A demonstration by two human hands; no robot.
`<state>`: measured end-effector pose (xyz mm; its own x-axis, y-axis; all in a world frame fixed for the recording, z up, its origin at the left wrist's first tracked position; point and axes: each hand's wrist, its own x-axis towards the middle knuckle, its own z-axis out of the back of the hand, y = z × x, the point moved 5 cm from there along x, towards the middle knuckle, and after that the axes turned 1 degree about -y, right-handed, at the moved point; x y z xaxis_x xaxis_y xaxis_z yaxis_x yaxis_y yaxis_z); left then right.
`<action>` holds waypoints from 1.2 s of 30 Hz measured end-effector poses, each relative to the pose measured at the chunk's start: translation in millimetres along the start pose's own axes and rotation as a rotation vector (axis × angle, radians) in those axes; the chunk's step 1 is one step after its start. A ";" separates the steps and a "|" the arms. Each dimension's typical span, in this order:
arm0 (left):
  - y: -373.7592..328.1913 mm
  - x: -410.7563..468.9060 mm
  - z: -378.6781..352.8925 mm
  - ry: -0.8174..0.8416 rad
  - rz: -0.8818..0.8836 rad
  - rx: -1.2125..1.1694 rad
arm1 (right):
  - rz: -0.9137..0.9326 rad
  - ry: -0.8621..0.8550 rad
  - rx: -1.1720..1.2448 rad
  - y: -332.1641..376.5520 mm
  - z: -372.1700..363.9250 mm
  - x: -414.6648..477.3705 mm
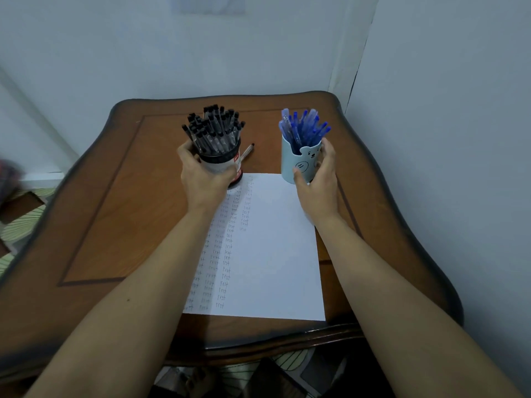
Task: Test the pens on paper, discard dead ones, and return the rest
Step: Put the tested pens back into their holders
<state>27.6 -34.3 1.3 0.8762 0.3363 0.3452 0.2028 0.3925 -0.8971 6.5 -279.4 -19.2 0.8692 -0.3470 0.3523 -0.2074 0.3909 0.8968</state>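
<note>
At the far end of the worktop (115, 211), both holders stand upright and each is under a hand. The left hand (201, 173) wraps round the dark tub (224, 162), which is crammed with black pens (214, 130). The right hand (319, 179) cups the pale blue bear holder (298, 165), thumb on its front face, with the blue pens (303, 127) fanned out above the rim. The paper (267, 248) lies between the forearms, its left part filled with columns of test marks and its right part bare.

Risks noted:
- The tub looks top-heavy and its pens splay outward. Any tilt or quick lift could shed several across the worktop.
- The tub's base appears to sit on the paper's far edge. Sliding the tub may drag or crease the sheet.
- One loose pen (247, 152) lies just beside the tub on its right. Whether it touches cannot be told. A nudge could roll it away.
- Nothing visible marks which pens are tested. If either holder spills, tested and untested pens would mix and the sorting would be lost.
</note>
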 end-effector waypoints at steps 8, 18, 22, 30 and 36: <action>-6.8 0.5 3.8 -0.008 -0.033 0.000 | 0.007 0.004 0.008 -0.1 -6.1 3.7; -29.6 -47.1 -23.6 0.170 -0.129 -0.005 | 0.035 0.127 -0.061 -1.6 9.6 -4.3; -28.5 -54.7 -26.9 0.183 -0.097 -0.022 | 0.003 0.181 -0.265 -3.5 19.6 -15.3; -16.0 -58.3 -17.2 0.289 -0.095 -0.097 | 0.075 0.360 -0.763 -12.5 17.1 -37.5; 0.9 -31.3 4.6 0.080 0.018 0.037 | 0.082 0.364 -0.790 -12.8 17.2 -40.1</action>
<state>-1.7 -40.5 -9.1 0.9122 0.2745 0.3043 0.1715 0.4188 -0.8918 -33.3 -285.2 -40.2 0.9826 -0.0507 0.1786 -0.0207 0.9261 0.3767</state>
